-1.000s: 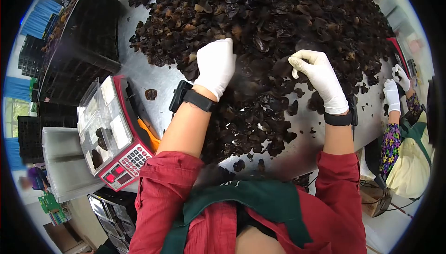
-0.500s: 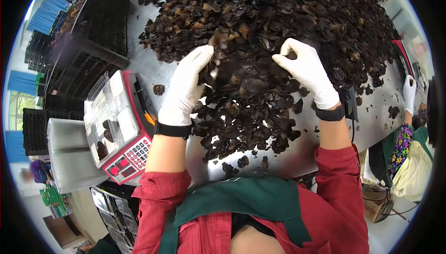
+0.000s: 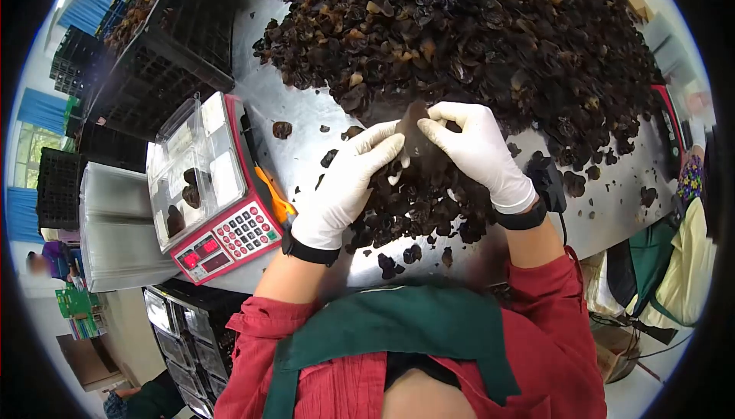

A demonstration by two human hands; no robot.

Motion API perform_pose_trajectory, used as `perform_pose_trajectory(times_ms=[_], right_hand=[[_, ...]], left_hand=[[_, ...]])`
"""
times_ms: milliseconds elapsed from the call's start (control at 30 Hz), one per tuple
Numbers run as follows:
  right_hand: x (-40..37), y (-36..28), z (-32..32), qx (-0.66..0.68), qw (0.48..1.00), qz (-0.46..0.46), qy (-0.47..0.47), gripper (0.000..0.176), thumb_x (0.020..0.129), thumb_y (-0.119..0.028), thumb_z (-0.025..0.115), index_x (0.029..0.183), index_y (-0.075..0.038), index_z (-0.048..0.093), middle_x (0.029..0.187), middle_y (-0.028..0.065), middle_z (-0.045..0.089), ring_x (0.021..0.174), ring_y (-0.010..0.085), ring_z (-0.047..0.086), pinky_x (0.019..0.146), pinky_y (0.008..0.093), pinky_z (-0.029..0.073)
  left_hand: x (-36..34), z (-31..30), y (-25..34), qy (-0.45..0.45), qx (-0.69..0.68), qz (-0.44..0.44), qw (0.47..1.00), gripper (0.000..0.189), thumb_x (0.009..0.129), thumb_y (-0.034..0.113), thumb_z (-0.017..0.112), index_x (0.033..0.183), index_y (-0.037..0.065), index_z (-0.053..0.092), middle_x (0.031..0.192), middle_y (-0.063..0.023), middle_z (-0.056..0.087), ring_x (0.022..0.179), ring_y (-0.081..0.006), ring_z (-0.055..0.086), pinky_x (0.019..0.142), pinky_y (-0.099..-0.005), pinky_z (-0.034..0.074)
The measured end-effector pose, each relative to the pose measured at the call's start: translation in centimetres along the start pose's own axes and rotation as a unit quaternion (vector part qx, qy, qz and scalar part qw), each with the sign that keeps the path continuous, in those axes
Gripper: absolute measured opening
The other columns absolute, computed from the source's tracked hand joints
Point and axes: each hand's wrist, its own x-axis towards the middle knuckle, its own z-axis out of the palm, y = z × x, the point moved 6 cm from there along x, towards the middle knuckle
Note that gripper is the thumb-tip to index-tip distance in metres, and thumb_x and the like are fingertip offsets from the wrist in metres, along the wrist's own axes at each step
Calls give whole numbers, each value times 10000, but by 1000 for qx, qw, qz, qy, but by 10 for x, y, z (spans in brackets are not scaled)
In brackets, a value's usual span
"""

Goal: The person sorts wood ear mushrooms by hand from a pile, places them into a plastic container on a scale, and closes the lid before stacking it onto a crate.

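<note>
Filling the bottom of the frame, a dark green apron (image 3: pixel 398 319) lies between two rolled red sleeves (image 3: pixel 536 300). Just above it, near the lower centre, a few loose dark scraps (image 3: pixel 388 266) lie on the metal desk (image 3: pixel 605 224). Toward the middle, the left hand (image 3: pixel 344 193) and the right hand (image 3: pixel 482 155) meet, both in white gloves with black bands (image 3: pixel 522 217) at the wrists. The fingers of each are pinched on one thin, dark brown fungus piece (image 3: pixel 414 116), which stands up between them at the centre of the frame, over a loose spread of similar pieces (image 3: pixel 429 216). Left of centre, a red and white scale (image 3: pixel 230 247) carries clear boxes (image 3: pixel 200 155) with a few dark pieces, an orange handle (image 3: pixel 276 193) beside it; farther left, clear plastic trays (image 3: pixel 119 247) stand stacked. At the right edge, a co-worker's flowered sleeve (image 3: pixel 690 178) shows above cream cloth (image 3: pixel 685 258). Across the top, a great heap of dark fungus (image 3: pixel 475 44) covers the desk, and at the upper left stand black crates (image 3: pixel 176 59), with blue curtains (image 3: pixel 96 5) beyond them.
</note>
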Motion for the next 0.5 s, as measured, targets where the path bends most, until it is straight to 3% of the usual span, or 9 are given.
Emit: perform_pose_trajectory(times_ms=[133, 267, 367, 500], right_hand=[[-14, 3, -9, 46, 998, 39, -26, 186, 919, -163, 684, 913, 22, 698, 747, 65, 695, 646, 81, 574, 619, 274, 474], [-26, 2, -14, 54, 996, 48, -41, 174, 905, -152, 706, 870, 18, 687, 704, 18, 653, 657, 60, 567, 609, 258, 464], [-38, 1, -16, 38, 998, 40, -29, 183, 877, -148, 727, 842, 23, 672, 678, 18, 618, 659, 62, 524, 605, 267, 440], [-72, 5, -29, 14, 997, 76, -23, 208, 850, -151, 743, 781, 22, 652, 657, 30, 578, 663, 76, 493, 606, 281, 420]], left_hand=[[-12, 4, -2, 29, 7, -22, 999, 313, 1016, 253, 585, 1235, 32, 619, 854, 5, 633, 744, -58, 539, 650, -205, 418], [-15, 7, -8, -8, 21, -24, 999, 307, 1003, 263, 603, 1208, 37, 640, 851, 10, 634, 748, -54, 542, 664, -201, 418], [-18, 18, -13, -31, 126, -36, 991, 271, 976, 289, 632, 1102, 53, 675, 823, 35, 622, 756, -38, 534, 681, -201, 421], [-30, 25, -14, -32, 232, -58, 970, 142, 897, 148, 731, 988, 42, 706, 872, 11, 671, 819, -46, 583, 749, -217, 459]])
